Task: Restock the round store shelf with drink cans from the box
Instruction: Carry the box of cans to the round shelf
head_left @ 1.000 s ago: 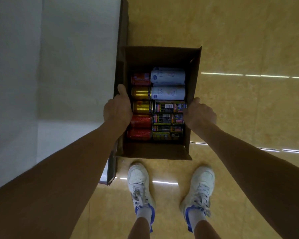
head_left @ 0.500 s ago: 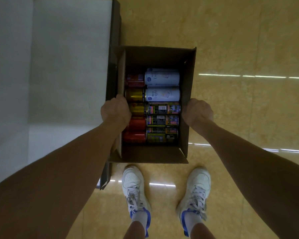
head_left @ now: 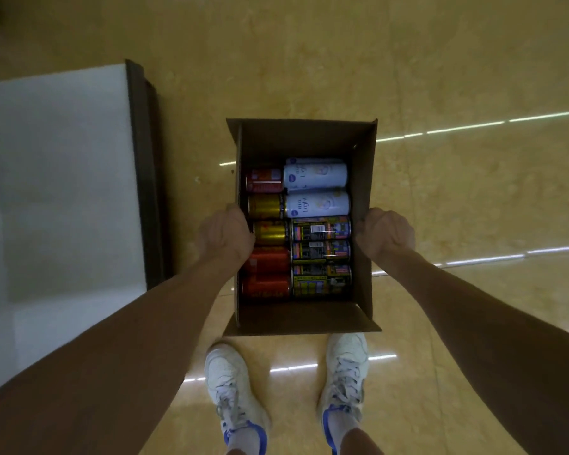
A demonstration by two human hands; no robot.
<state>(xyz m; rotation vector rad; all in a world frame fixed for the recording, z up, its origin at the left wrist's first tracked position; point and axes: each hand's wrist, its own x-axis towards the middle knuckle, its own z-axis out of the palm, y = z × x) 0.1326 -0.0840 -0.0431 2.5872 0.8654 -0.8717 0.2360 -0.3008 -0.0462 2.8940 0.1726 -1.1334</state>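
An open cardboard box (head_left: 304, 139) hangs in front of me above the floor. My left hand (head_left: 224, 236) grips its left wall and my right hand (head_left: 385, 234) grips its right wall. Inside lie several cans on their sides: two white cans (head_left: 315, 188) at the far right, dark patterned cans (head_left: 321, 251) below them, red cans (head_left: 266, 272) and gold cans (head_left: 267, 218) in the left column. No round shelf is in view.
A white flat-topped fixture with a dark edge (head_left: 63, 178) stands to the left, apart from the box. Glossy yellow floor (head_left: 473, 192) spreads around. My white shoes (head_left: 234, 385) stand just below the box.
The box has come away from the white fixture and moved right, with both hands now curled tight on its side walls. The view has shifted so the fixture sits farther left.
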